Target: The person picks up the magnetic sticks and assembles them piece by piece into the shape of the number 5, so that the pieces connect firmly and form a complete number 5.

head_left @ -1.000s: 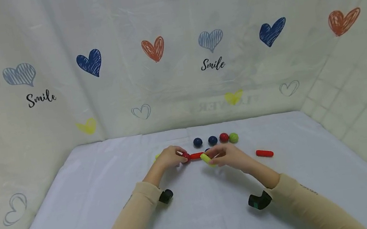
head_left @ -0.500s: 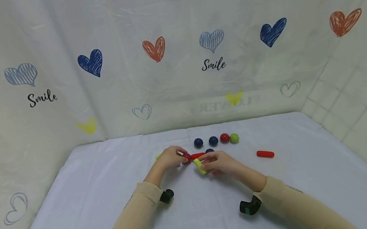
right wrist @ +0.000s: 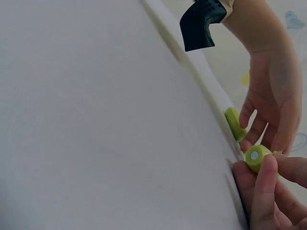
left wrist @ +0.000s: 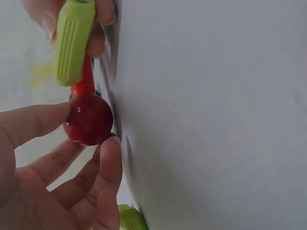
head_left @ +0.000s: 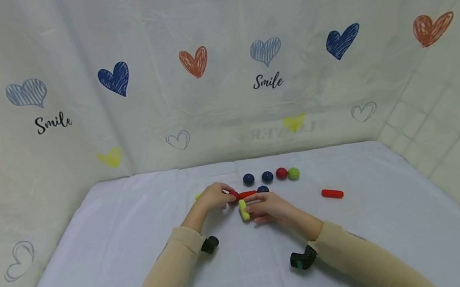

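My left hand (head_left: 213, 197) pinches a glossy red ball (left wrist: 88, 120) between thumb and fingertips. A red rod (left wrist: 84, 81) meets the ball's far side and runs toward a dark blue ball (head_left: 262, 189). In my right hand (head_left: 270, 207), thumb and fingers pinch a yellow-green ridged rod (left wrist: 73, 43), held close to the red ball. From the left wrist view I cannot tell whether rod and ball touch. The right wrist view shows a silvery disc in the held rod's end (right wrist: 254, 155). Another yellow-green rod (right wrist: 234, 123) lies beyond the left hand, mostly hidden in the head view.
Toward the back of the white-covered table (head_left: 140, 256) sit two dark blue balls (head_left: 248, 179), a red ball (head_left: 281, 173) and a green ball (head_left: 294, 173). A loose red rod (head_left: 332, 193) lies to the right. Behind hangs a cloth printed with hearts.
My right hand has moved left and slightly nearer with the yellow-green rod, which has turned more lengthwise toward me. The left hand stays almost still on the red ball.
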`<state>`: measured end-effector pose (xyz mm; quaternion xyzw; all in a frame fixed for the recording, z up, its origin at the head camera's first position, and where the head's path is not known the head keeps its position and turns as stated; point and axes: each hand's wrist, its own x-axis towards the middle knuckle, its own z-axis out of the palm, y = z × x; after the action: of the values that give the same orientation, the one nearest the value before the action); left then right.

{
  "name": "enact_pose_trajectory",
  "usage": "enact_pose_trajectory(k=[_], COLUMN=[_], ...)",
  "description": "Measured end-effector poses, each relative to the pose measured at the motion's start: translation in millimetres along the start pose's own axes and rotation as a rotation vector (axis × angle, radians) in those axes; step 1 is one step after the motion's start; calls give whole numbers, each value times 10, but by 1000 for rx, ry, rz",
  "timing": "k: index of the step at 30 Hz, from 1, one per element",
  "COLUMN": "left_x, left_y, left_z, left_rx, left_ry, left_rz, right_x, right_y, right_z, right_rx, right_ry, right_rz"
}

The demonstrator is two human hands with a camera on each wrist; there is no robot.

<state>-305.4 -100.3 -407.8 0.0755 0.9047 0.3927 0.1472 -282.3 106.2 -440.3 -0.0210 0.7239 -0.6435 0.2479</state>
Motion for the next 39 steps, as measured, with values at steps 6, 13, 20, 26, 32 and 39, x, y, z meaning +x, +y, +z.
enact_pose_trajectory(k=[6, 13, 20, 26, 32, 39], left_x=[4, -24, -10, 3, 17, 27], left_y=[2, 29, 33, 12, -18, -37], left_z=[-4, -18, -13, -17, -21, -27], left_rx=[16, 13, 5, 20, 9, -14], left_ry=[-9, 0, 2, 5, -5, -24], left_rz=[-13, -10, -16, -10, -10, -15], right_x=[31, 69, 70, 86, 72, -69], right_y=[-10, -37, -30, -29, -38, -87], right_z=[68, 132, 156, 188, 94, -202], right_rx=[42, 68, 97, 85, 33, -122], right_ry=[3, 48, 55, 47, -31, -112], right_rz=[15, 32, 26, 30, 11, -65])
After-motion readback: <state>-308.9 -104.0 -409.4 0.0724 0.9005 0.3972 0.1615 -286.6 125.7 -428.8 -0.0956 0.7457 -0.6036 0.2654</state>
